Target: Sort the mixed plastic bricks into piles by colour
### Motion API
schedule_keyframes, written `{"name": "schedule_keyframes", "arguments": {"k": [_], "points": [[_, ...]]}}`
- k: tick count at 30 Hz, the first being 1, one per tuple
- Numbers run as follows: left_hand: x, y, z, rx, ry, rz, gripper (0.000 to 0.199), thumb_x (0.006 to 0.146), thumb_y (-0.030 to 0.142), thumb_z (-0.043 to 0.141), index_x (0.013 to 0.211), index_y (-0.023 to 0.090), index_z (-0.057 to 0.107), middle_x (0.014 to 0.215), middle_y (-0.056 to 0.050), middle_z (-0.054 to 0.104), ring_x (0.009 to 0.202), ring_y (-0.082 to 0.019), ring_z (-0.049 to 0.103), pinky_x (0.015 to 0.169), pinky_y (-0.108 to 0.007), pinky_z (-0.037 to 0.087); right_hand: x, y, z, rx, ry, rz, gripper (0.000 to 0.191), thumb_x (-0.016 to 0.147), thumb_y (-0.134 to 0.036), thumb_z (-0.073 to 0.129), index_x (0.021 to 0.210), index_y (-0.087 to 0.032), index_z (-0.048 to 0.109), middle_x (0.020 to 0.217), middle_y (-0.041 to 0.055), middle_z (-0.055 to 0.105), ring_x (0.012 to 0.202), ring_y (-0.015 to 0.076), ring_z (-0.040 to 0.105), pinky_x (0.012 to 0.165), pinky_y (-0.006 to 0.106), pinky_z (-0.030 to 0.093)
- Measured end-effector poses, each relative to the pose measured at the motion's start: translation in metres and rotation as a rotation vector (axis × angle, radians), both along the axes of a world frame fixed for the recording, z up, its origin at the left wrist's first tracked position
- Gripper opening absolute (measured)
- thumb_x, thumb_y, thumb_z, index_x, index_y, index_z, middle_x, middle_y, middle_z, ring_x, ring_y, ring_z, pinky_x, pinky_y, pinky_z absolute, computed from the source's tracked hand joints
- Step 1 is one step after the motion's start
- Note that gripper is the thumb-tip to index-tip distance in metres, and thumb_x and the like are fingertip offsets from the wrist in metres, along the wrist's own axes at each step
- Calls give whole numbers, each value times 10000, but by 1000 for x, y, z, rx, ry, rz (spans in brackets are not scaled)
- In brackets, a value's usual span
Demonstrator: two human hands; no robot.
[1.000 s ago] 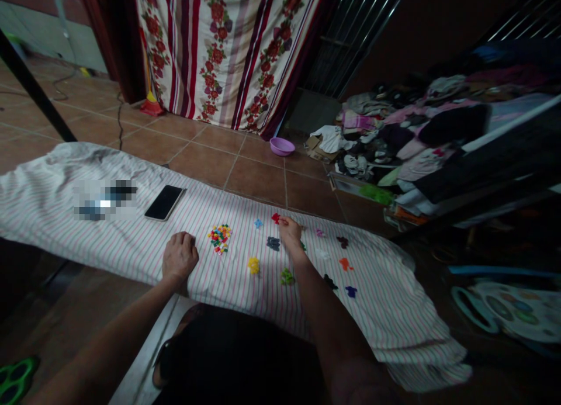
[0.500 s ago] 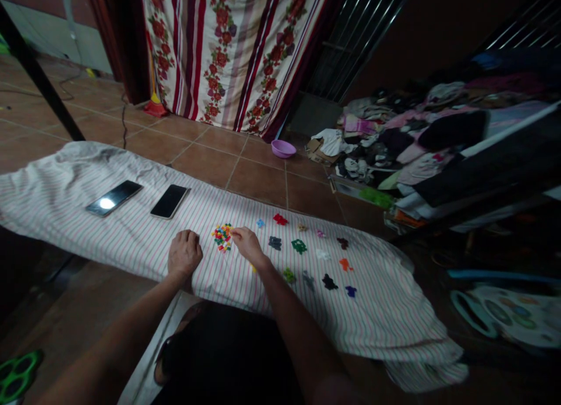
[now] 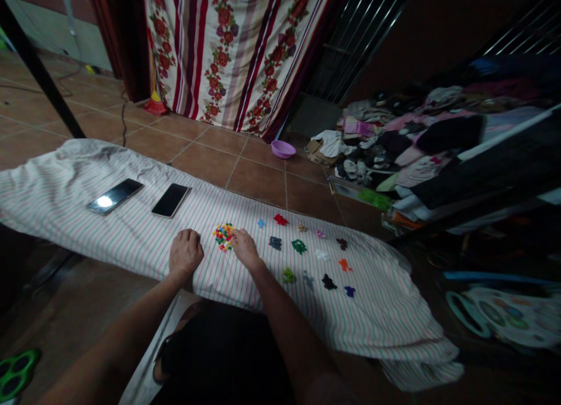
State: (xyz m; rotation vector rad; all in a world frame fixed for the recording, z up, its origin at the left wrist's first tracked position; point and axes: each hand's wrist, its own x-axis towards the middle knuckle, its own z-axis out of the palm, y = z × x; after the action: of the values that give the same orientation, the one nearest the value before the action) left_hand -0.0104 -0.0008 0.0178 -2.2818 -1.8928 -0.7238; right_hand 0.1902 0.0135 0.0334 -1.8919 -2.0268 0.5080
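A mixed pile of tiny coloured pieces (image 3: 223, 237), red, yellow, green and white among them, lies on the striped cloth (image 3: 210, 276). At the pile's right edge is my right hand (image 3: 245, 248), its fingertips pinched together; whatever they hold is too small to make out. My left hand (image 3: 186, 253) rests on the cloth left of the pile, with fingers curled and nothing visible in them. To the right, small single-colour heaps lie apart: red (image 3: 280, 220), dark grey (image 3: 275, 242), green (image 3: 299, 246), lime (image 3: 288, 275), black (image 3: 328, 281), orange (image 3: 344, 265) and several others.
Two phones, one reflecting light (image 3: 114, 196) and one dark-screened (image 3: 170, 201), lie on the cloth at left. Beyond the table are a purple basin (image 3: 283, 149) on the tiled floor, a flowered curtain (image 3: 245, 54) and piled clothes (image 3: 407, 130) at right.
My right hand has shifted slightly down at the pile's right edge, still pinched. My left hand stays in place. The view has moved a little.
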Motion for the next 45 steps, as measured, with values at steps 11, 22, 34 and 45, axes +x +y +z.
{"name": "schedule_keyframes", "arguments": {"k": [11, 22, 34, 45], "points": [[0, 1, -3, 11, 18, -3, 100, 790, 192, 487, 864, 178, 554, 914, -118, 588, 912, -273, 506, 823, -388, 423, -1, 0, -8, 57, 39, -17, 152, 847, -162, 544, 956, -223, 631, 966, 29, 604, 905, 144, 590, 798, 238, 434], [0, -1, 1, 14, -13, -9, 129, 783, 168, 465, 861, 184, 567, 901, -123, 588, 913, -277, 510, 822, -409, 416, 8, 0, -16, 128, 177, -52, 239, 775, -87, 512, 963, -207, 596, 922, 23, 641, 829, 141, 589, 791, 253, 462], [-1, 0, -1, 29, -15, -19, 135, 794, 174, 460, 863, 182, 576, 898, -122, 587, 912, -277, 511, 812, -408, 415, 39, -2, -6, 163, 209, -182, 277, 822, -128, 447, 976, -212, 662, 949, 31, 680, 871, 149, 607, 837, 259, 459], [0, 0, 0, 29, 5, -19, 122, 788, 179, 469, 858, 177, 569, 886, -118, 581, 906, -272, 513, 813, -399, 423, 85, 9, -1, 235, 247, -354, 204, 755, -190, 520, 876, -210, 684, 841, 15, 662, 743, 143, 612, 752, 258, 487]]}}
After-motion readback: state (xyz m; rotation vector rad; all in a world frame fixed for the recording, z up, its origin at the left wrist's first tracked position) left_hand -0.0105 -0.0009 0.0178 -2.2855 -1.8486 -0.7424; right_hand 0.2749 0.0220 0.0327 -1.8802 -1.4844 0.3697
